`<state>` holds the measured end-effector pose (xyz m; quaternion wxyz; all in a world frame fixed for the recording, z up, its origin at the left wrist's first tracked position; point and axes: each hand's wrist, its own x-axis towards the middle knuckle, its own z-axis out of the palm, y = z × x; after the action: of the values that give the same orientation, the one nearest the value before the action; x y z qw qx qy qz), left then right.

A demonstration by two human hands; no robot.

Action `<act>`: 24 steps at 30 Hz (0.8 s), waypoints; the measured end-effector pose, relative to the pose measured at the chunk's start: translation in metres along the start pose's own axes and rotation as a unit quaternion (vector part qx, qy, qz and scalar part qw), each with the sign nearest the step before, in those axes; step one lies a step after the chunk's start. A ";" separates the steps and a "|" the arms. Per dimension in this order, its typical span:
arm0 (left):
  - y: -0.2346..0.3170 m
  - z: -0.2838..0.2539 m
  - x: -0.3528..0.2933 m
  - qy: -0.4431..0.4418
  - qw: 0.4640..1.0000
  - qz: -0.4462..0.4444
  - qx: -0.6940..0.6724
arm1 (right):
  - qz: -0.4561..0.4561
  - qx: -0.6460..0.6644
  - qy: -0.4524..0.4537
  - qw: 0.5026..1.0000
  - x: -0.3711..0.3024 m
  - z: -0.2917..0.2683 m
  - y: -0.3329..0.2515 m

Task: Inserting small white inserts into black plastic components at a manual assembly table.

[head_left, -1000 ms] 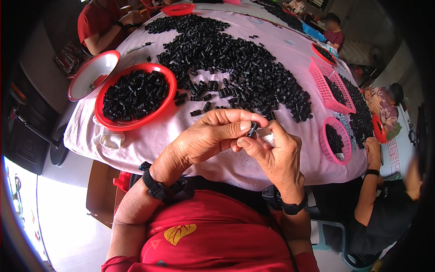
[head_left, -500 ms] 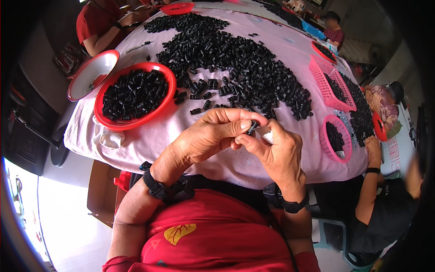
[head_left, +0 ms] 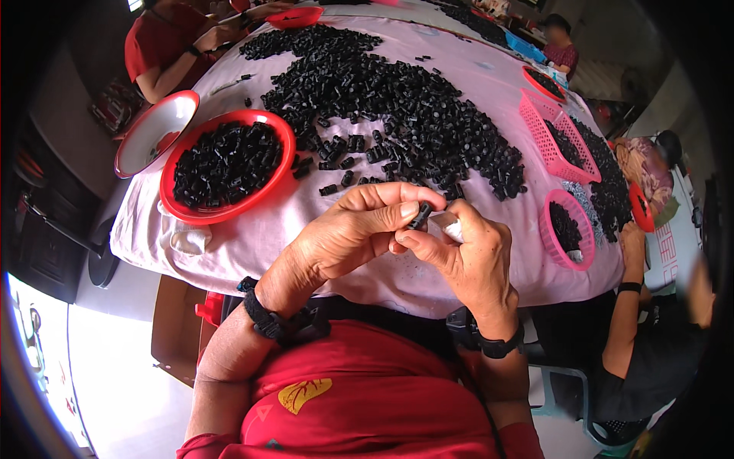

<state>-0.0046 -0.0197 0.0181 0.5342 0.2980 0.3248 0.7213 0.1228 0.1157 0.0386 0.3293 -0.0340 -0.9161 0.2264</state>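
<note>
Above the near edge of the cloth, my left hand (head_left: 336, 233) pinches a small black cylindrical part (head_left: 420, 217) between thumb and fingertips. Close beside it, my right hand (head_left: 480, 256) is closed on a small flat blade (head_left: 442, 220) whose grip end looks wrapped in white. The blade lies next to the black part; whether they touch I cannot tell. Just beyond my hands spreads a big heap of similar black parts (head_left: 397, 99), with several loose ones at its near side. A red basin (head_left: 289, 164) full of such parts stands to the left.
A white bowl with a red rim (head_left: 145, 138) leans beside the basin. Pink baskets (head_left: 590, 172) and a round pink basket (head_left: 587, 256) hold black parts at the right. Other people sit around the pink-clothed table (head_left: 252, 252); a co-worker's forearm (head_left: 623, 321) rests at the right edge.
The black part has turned in my left fingers and shows more of its side. My hands stay almost in place. The whole view has shifted slightly.
</note>
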 end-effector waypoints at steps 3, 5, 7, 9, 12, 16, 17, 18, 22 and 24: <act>0.000 -0.003 0.000 -0.004 1.000 0.002 0.003 | -0.005 0.014 0.012 1.000 -0.001 0.004 0.004; -0.001 -0.006 0.000 -0.023 1.000 0.007 -0.008 | -0.006 0.018 0.014 1.000 -0.001 0.004 0.003; -0.002 -0.006 0.001 -0.021 1.000 0.006 -0.008 | -0.007 0.022 0.015 1.000 -0.001 0.005 0.004; -0.002 -0.005 0.001 -0.019 1.000 0.004 -0.009 | -0.013 0.031 0.024 0.999 -0.001 0.007 0.006; 0.000 -0.005 0.000 -0.011 1.000 -0.009 -0.007 | -0.007 0.009 0.011 1.000 -0.001 0.005 0.003; 0.000 -0.005 0.001 -0.018 1.000 -0.011 -0.007 | -0.013 0.003 0.014 1.000 -0.001 0.006 0.004; -0.001 -0.005 0.001 -0.005 1.000 -0.012 -0.004 | -0.012 -0.003 0.013 1.000 -0.001 0.005 0.003; -0.001 -0.006 0.001 -0.004 1.000 -0.012 -0.004 | -0.011 -0.010 0.013 1.000 0.000 0.005 0.002; -0.001 -0.007 0.002 -0.020 1.000 -0.012 -0.009 | -0.005 -0.011 0.003 1.000 0.000 0.005 0.003; -0.001 -0.007 0.002 -0.018 1.000 -0.014 -0.008 | 0.000 -0.005 0.001 1.000 0.000 0.005 0.004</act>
<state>-0.0102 -0.0189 0.0131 0.5522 0.3019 0.3133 0.7112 0.1194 0.1167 0.0332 0.3302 -0.0360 -0.9167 0.2222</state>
